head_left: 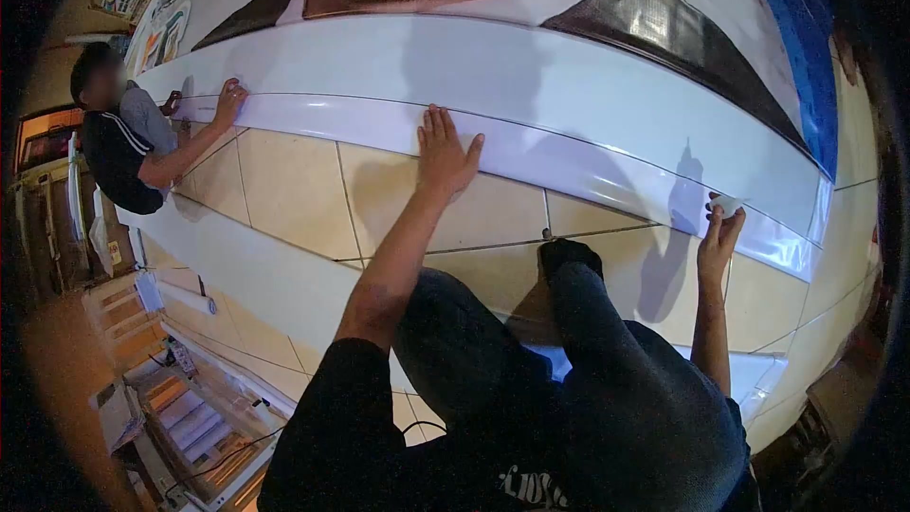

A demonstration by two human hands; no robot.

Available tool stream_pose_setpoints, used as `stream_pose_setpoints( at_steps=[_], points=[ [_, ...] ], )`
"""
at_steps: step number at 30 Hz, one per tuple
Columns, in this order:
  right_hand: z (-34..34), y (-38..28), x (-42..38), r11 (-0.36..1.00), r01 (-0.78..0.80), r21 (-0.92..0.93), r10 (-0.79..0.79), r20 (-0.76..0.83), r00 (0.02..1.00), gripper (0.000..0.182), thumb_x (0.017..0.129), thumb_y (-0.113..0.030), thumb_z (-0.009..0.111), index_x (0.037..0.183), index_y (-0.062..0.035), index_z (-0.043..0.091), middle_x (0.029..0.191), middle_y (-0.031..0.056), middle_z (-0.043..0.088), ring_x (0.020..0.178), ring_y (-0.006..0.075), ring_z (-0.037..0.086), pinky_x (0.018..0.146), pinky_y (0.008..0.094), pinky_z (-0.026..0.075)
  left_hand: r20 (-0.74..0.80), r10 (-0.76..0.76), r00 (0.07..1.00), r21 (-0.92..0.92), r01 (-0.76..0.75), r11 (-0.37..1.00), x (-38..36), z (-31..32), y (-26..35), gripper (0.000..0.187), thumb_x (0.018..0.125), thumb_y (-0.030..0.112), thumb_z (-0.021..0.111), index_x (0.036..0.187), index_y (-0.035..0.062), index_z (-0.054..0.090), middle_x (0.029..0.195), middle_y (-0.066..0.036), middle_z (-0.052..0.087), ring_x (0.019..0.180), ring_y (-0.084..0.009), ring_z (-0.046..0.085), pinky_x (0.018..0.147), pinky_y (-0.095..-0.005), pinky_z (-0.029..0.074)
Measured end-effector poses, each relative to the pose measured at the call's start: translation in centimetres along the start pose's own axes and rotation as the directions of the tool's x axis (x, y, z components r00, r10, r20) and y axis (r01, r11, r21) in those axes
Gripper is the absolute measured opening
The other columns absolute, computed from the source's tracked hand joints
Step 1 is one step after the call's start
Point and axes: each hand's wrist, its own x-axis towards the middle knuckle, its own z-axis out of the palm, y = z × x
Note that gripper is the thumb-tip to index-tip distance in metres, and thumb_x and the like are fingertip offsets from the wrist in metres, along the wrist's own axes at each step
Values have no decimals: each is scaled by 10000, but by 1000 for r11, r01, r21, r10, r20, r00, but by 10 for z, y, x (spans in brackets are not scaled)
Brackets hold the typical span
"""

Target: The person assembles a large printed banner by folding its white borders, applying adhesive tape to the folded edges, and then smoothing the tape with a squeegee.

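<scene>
A long printed banner sheet [351,52] lies on the tiled floor, its white border running across the view. Along the near edge is a glossy white strip [559,158], set off from the border by a thin dark line. My left hand [445,152] rests flat on this strip near the middle, fingers spread and holding nothing. Farther right, my right hand [720,228] is closed on a small whitish piece [728,204] over the strip; its exact kind is too small to tell.
Another person [118,137] crouches at the far left, one hand [230,102] on the same border. A second long white strip [256,251] lies on the tiles [294,171] nearer me. Wooden frames and panels [185,417] stand at lower left. My knees are close to the sheet.
</scene>
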Motion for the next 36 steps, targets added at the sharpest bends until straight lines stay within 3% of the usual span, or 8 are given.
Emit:
stream_pose_setpoints(
  at_steps=[7,17,23,28,33,36],
  points=[
    [9,-24,-2,996,36,83,-37,13,999,292,1031,-192,484,1253,-23,396,1192,121,607,1004,155,543,881,302,427,-14,-114,993,-41,113,993,-4,19,76,907,986,560,320,1471,-159,56,1562,-336,20,1476,-426,11,1195,-524,39],
    [-27,-30,-4,988,101,113,-82,-166,983,287,1026,-192,495,1234,-16,403,1187,145,611,995,167,559,871,311,441,24,-158,987,-137,160,978,-29,43,205,892,995,520,320,1450,-192,36,1535,-385,-5,1461,-470,-15,1191,-531,17],
    [-54,-38,-18,993,105,47,-90,-244,966,273,1036,-215,473,1208,-12,413,1193,151,608,975,177,575,861,319,455,4,-94,996,-226,93,970,-49,66,284,908,994,513,329,1435,-212,3,1517,-411,-57,1447,-498,-61,1180,-552,-12],
    [-86,-31,-42,998,57,23,-47,-301,953,279,1028,-202,473,1219,-17,390,1207,152,603,995,166,565,862,313,443,53,-50,997,-264,62,963,-64,83,341,945,963,531,380,1447,-199,23,1536,-379,-61,1456,-460,-110,1181,-541,-43],
    [-114,-25,-71,1000,-2,20,10,-398,917,295,1028,-230,482,1207,-17,383,1226,152,594,982,157,567,861,297,443,108,-9,994,-251,35,967,-73,80,373,931,971,524,362,1451,-191,9,1539,-374,-72,1457,-457,-111,1181,-533,-55],
    [-115,-3,-91,999,-38,18,41,-398,916,278,990,-154,552,1196,0,447,1131,117,599,967,166,565,848,296,454,85,39,996,-222,-19,975,-75,85,371,900,982,499,351,1450,-192,15,1538,-379,-50,1461,-459,-75,1188,-519,-44]
  ],
)
